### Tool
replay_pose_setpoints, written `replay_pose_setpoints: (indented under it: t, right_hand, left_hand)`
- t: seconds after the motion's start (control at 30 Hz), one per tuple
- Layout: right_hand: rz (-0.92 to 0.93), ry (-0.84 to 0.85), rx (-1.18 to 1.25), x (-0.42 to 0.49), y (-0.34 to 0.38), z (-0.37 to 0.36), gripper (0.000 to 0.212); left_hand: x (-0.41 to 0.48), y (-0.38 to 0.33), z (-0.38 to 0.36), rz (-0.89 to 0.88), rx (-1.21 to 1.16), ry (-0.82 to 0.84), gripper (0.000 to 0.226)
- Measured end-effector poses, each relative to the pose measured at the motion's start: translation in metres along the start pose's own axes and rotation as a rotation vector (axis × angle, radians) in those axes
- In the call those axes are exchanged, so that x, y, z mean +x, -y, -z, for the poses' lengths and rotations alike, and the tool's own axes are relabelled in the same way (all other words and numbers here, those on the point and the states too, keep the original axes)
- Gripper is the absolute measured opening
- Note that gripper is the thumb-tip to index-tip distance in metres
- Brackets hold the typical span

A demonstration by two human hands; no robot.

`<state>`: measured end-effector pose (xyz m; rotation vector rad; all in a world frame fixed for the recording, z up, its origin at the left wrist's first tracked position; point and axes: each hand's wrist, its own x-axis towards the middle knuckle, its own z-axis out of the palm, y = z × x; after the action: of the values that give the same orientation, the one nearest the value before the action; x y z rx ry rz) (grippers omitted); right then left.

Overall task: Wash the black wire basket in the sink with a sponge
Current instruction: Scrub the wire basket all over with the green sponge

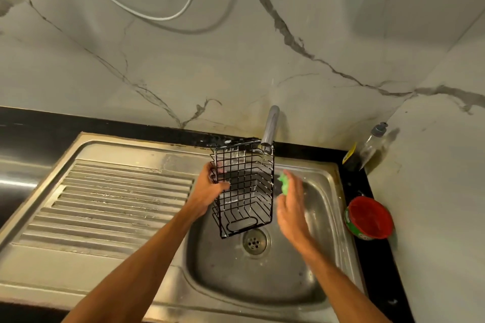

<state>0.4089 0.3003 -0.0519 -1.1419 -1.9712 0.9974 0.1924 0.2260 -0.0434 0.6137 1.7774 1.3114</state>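
Observation:
The black wire basket (245, 189) is held up on end over the steel sink bowl (322, 265), its open side facing me and its top under the tap spout. My left hand (210, 185) grips its left edge. My right hand (291, 207) is just right of the basket and holds a green sponge (283, 183) against the basket's right side. Bits of white foam cling to the wires.
The grey tap (270, 126) stands behind the bowl. The ribbed steel drainboard (112, 204) lies to the left. On the black counter at right stand a red-topped green tub (368, 217) and a clear pump bottle (372, 143). A marble wall rises behind.

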Motion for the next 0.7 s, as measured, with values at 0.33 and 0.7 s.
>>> replay_pose_setpoints:
  t: [0.33, 0.7]
  right_hand:
    - [0.065, 0.492, -0.706, 0.018, -0.019, -0.066, 0.064]
    - [0.096, 0.441, -0.586, 0.024, -0.009, -0.036, 0.023]
  left_hand:
    - [-0.003, -0.019, -0.013, -0.105, -0.036, -0.033, 0.077]
    - [0.0, -0.007, -0.023, -0.073, -0.131, -0.086, 0.061]
